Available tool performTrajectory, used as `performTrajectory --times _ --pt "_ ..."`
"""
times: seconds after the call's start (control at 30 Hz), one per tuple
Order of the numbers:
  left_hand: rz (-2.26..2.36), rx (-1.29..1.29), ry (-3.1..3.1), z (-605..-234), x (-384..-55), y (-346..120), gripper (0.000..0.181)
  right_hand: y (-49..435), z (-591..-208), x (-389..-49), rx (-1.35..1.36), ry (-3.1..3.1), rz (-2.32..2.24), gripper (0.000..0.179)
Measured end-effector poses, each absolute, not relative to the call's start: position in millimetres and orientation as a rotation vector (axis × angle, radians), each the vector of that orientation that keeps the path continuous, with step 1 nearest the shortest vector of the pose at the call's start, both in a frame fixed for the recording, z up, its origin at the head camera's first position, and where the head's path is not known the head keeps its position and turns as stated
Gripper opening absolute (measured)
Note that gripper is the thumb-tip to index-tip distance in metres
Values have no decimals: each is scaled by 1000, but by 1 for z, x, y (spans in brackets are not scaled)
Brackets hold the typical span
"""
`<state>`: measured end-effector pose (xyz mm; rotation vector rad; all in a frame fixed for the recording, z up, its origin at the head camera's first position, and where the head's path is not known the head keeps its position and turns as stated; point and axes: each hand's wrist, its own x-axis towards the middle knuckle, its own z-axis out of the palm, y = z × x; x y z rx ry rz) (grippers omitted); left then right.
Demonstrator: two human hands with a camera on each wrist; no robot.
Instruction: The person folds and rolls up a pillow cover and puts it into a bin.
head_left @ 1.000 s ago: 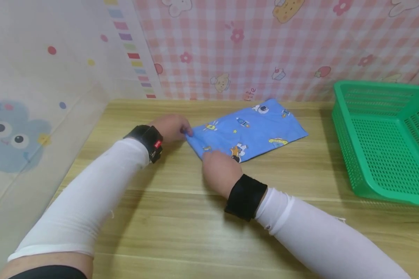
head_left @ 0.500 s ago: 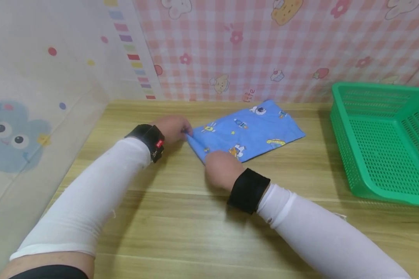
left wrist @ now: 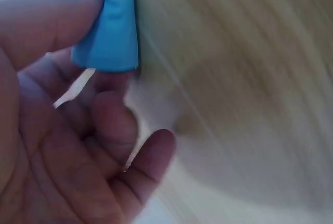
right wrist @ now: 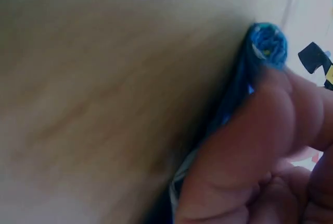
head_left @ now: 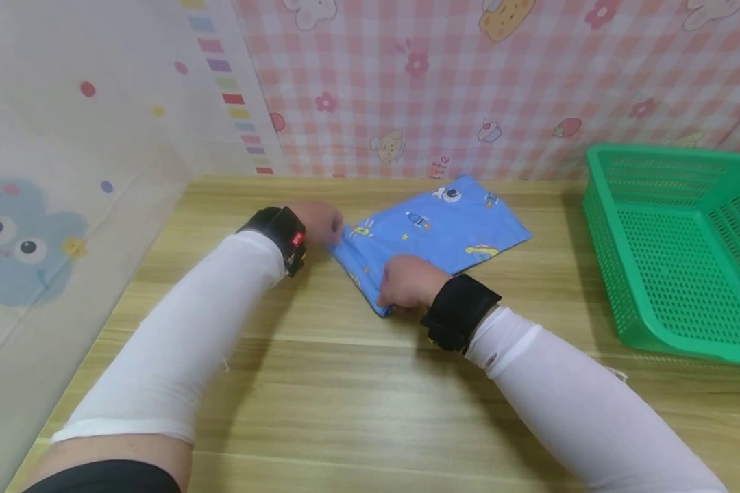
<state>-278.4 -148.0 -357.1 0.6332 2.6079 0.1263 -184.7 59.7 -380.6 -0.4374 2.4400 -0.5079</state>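
Observation:
A flat blue cloth (head_left: 456, 229) printed with rockets and astronauts lies slantwise on the wooden table. Its left end is turned over into a narrow roll (head_left: 359, 267). At the roll's far end my left hand (head_left: 314, 220) pinches the fabric; in the left wrist view the thumb lies over the blue end (left wrist: 117, 36), with the fingertips under it and the other fingers loosely bent. My right hand (head_left: 410, 282) grips the roll's near end, hiding part of the cloth. The right wrist view shows a spiral of rolled layers (right wrist: 268, 47) just beyond the curled fingers.
A green plastic basket (head_left: 613, 260) with perforated walls stands on the table (head_left: 345, 404) at the right. Behind the table hangs a pink checked sheet (head_left: 351, 75), and a pale sheet with a blue cartoon figure (head_left: 21, 253) covers the left side.
Both hands have moved a little to the right. The cloth's left end is now rolled over further, and its right end has slid slightly left.

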Motion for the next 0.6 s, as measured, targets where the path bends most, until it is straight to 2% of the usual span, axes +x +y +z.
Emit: performTrajectory --times 0.2,0.33,0.5,0.6 --pt "246 663 2706 -368 -279 -152 8 47 -383 -158 -632 2723 -347 7" --pt "244 727 2741 -367 -271 -156 5 38 -385 -137 -697 2835 -295 9" --pt "245 743 2754 -369 -265 -158 21 35 -384 -130 -729 2844 -272 9" --pt "229 772 2756 -372 -265 -158 24 39 -386 -132 -755 2846 -300 8"
